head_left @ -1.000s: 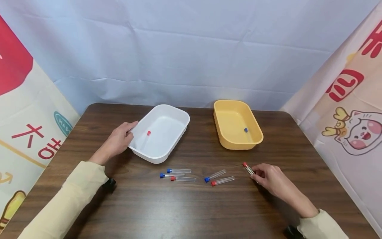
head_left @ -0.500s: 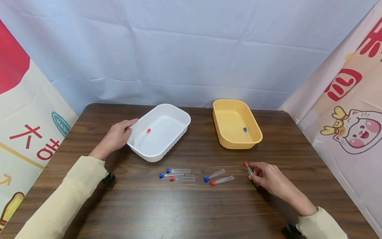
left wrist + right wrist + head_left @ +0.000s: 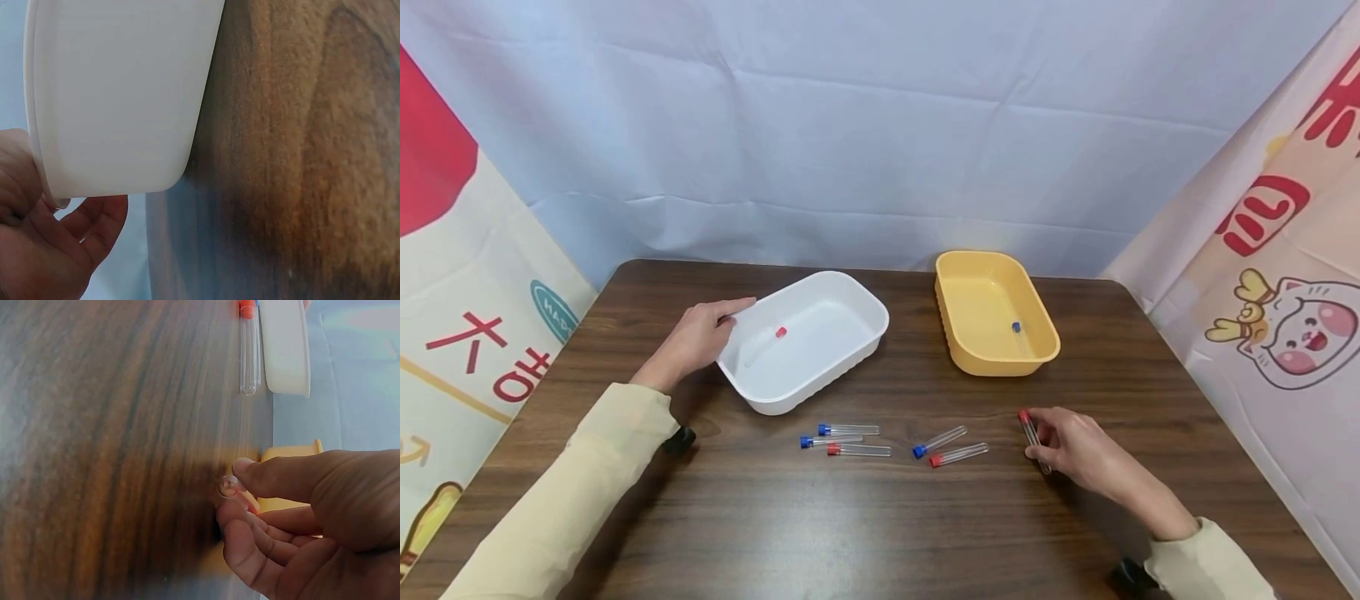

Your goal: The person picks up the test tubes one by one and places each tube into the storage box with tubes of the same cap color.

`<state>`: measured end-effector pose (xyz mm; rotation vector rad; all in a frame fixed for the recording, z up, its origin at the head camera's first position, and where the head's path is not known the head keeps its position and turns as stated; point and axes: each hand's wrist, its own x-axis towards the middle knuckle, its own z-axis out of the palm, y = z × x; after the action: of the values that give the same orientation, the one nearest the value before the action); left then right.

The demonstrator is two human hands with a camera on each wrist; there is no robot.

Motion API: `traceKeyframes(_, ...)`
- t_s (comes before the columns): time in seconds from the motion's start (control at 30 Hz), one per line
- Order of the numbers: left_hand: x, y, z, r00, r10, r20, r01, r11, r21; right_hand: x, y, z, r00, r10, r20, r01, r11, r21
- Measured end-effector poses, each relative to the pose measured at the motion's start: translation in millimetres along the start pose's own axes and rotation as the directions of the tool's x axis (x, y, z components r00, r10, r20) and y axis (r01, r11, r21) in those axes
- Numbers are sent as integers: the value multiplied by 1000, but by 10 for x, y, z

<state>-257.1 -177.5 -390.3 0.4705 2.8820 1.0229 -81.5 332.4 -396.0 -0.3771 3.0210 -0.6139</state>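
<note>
My left hand (image 3: 694,340) grips the left rim of a white plastic tray (image 3: 868,348), its index finger lying along the edge. In the left wrist view, the hand (image 3: 50,250) is at the rim, with fingers beyond the wall of the white tray (image 3: 119,100). Inside that tray lies a red-capped test tube (image 3: 780,332). My right hand (image 3: 1078,442) pinches another red-capped test tube (image 3: 1028,425) between thumb and fingers, cap pointing away from me. The right wrist view shows its rounded glass end (image 3: 229,486) between the fingertips.
A yellow tray (image 3: 1000,367) stands at the back right, holding a blue-capped tube (image 3: 1017,327). Between the hands lie three tubes on the left, including a red-capped one (image 3: 861,450), and a blue-capped (image 3: 940,442) and a red-capped tube (image 3: 961,454) further right.
The white tray has turned clockwise under my left hand, its far end swinging right and nearer. The red-capped tube in my right hand has shifted slightly, its cap drawn closer to the fingers.
</note>
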Motion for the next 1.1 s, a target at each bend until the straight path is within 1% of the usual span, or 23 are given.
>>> traceKeyframes(0.17,37,-8,13,1000,-11,-3,11,1000,0,0,6,-8,1000,6,15,-7,1000,6)
traceKeyframes(0.37,90,-7,-3,1000,22,-6,-21,1000,21,8,-1,-19,999,28,35,-30,999,43)
traceKeyframes(0.5,124,-10,-13,1000,20,-4,-20,1000,24,14,2,-34,998,34,53,-37,997,61)
traceKeyframes(0.63,155,-19,-14,1000,21,-5,-21,1000,21,13,22,-78,997,20,80,-26,997,74)
traceKeyframes(0.77,172,-20,-12,1000,21,-1,-21,1000,13,-8,66,-131,993,-12,114,4,997,72)
traceKeyframes(0.93,189,-23,-9,1000,13,3,-13,1000,14,-26,138,-176,982,-51,181,37,996,84)
traceKeyframes(1.1,206,-31,-6,1000,13,7,-13,1000,21,-25,191,-198,970,-73,232,57,996,76)
